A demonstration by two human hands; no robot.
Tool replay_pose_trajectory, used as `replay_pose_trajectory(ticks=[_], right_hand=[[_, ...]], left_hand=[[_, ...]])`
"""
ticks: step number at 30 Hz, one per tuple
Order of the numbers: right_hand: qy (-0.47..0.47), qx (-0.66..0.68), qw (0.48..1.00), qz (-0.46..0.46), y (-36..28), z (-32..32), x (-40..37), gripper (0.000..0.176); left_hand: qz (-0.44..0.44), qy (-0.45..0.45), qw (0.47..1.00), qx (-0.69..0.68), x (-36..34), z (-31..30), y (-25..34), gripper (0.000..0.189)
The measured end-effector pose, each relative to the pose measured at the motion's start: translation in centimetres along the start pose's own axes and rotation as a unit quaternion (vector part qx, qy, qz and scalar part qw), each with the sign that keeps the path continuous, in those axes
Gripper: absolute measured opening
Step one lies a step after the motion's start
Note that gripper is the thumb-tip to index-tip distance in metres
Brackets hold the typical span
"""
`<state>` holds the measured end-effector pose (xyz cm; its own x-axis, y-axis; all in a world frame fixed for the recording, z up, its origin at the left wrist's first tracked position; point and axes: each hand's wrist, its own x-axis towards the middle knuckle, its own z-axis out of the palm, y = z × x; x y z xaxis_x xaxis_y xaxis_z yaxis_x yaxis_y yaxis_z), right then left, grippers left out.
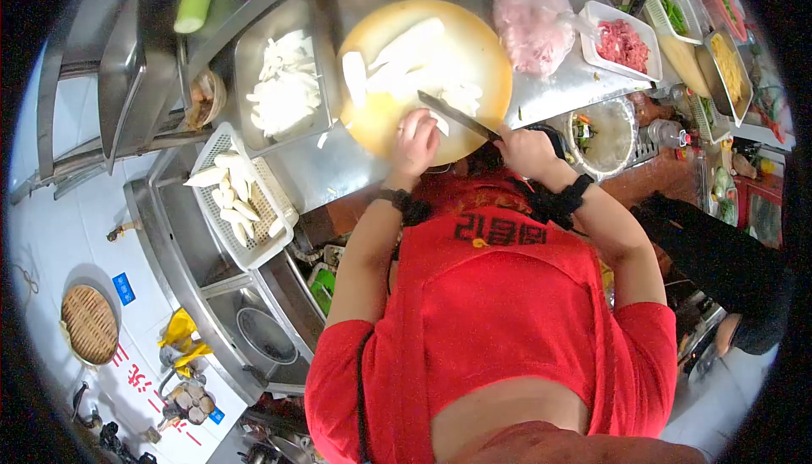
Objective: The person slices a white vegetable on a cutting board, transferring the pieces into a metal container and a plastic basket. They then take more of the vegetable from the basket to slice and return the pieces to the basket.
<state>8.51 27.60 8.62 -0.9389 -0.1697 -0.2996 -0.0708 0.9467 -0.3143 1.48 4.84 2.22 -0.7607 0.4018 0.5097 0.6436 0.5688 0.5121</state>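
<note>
On a round yellow cutting board [362, 28], my left hand [414, 141] rests with curled fingers against a small piece of peeled white vegetable [440, 123]. My right hand [526, 158] grips a knife [459, 117] by its handle, its blade lying beside the left fingertips and that piece. Farther back on the board are longer white stalks [410, 48], and cut pieces [463, 96] lie beyond the blade. Left of the board, a steel tray [315, 32] holds a heap of sliced white vegetable [288, 83].
A white plastic basket [279, 248] of whole white stalks stands over the sink at left. Right of the board are a bag of pink meat [533, 24], a white tray of shredded meat [624, 48] and a lined waste bin [602, 138]. Another person's dark sleeve [719, 269] shows at right.
</note>
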Motion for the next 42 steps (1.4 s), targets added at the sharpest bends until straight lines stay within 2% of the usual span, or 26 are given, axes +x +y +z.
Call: replay_pose_trajectory(ticks=[2, 4, 6, 8, 9, 11, 14, 18, 20, 25, 27, 29, 33, 36, 42], right_hand=[[0.006, 0.008, 1.000, 0.009, 0.4, -0.4, -0.3, 0.026], [-0.030, 0.008, 0.999, 0.029, 0.6, -0.7, -0.2, 0.029], [-0.025, 0.007, 0.999, 0.029, 0.7, -0.3, -0.2, 0.029], [-0.018, 0.006, 0.999, 0.031, 0.7, -0.1, -0.2, 0.029], [-0.012, 0.020, 0.999, 0.030, 0.6, 0.0, -0.3, 0.029], [-0.006, 0.034, 0.999, 0.029, 0.5, 0.2, -0.3, 0.028], [0.008, 0.040, 0.999, 0.005, 0.6, 0.5, -0.3, 0.029], [-0.001, 0.021, 1.000, 0.015, 0.3, 0.3, -0.2, 0.028], [0.000, 0.016, 1.000, 0.022, 0.2, 0.3, -0.2, 0.028], [0.004, 0.030, 0.999, 0.026, 0.3, 0.8, -0.3, 0.029], [0.008, 0.029, 0.999, 0.020, 0.3, 1.0, -0.4, 0.029], [0.010, 0.027, 0.999, 0.014, 0.2, 1.1, -0.5, 0.028], [-0.012, -0.003, 1.000, -0.019, 0.0, 0.3, -1.2, 0.028], [-0.007, -0.002, 0.999, -0.031, 0.1, -0.2, -1.2, 0.028], [0.017, -0.014, 0.998, -0.052, -0.2, 0.5, -0.2, 0.025]], left_hand=[[0.048, -0.058, 0.997, 0.033, 1.2, -1.4, 0.7, 0.019], [0.040, -0.070, 0.996, 0.043, 1.0, -1.2, -0.3, 0.020], [0.035, -0.082, 0.995, 0.051, 0.3, -0.7, -1.5, 0.021], [-0.036, -0.043, 0.993, 0.103, -0.2, -0.3, -2.2, 0.023], [-0.035, -0.043, 0.993, 0.103, -0.2, -0.2, -2.1, 0.023], [-0.110, -0.078, 0.991, 0.019, -0.3, -0.3, -1.4, 0.024], [-0.131, -0.028, 0.987, 0.086, 0.7, -0.4, 0.0, 0.027], [-0.062, 0.011, 0.994, 0.089, 2.6, -1.1, -0.5, 0.030], [-0.017, -0.073, 0.994, 0.085, 2.4, -0.9, -2.0, 0.031], [-0.017, -0.087, 0.994, 0.061, 1.4, -0.5, -3.3, 0.023], [-0.007, -0.091, 0.995, 0.045, 0.8, -0.7, -2.2, 0.021], [-0.040, -0.085, 0.995, 0.032, 0.1, -0.6, -0.8, 0.020], [-0.047, -0.011, 0.999, 0.022, -0.9, 0.1, -0.5, 0.018], [-0.001, -0.017, 0.999, 0.030, -1.8, 0.4, -0.8, 0.014], [-0.013, 0.006, 1.000, 0.015, -2.4, 1.2, -1.0, 0.013]])
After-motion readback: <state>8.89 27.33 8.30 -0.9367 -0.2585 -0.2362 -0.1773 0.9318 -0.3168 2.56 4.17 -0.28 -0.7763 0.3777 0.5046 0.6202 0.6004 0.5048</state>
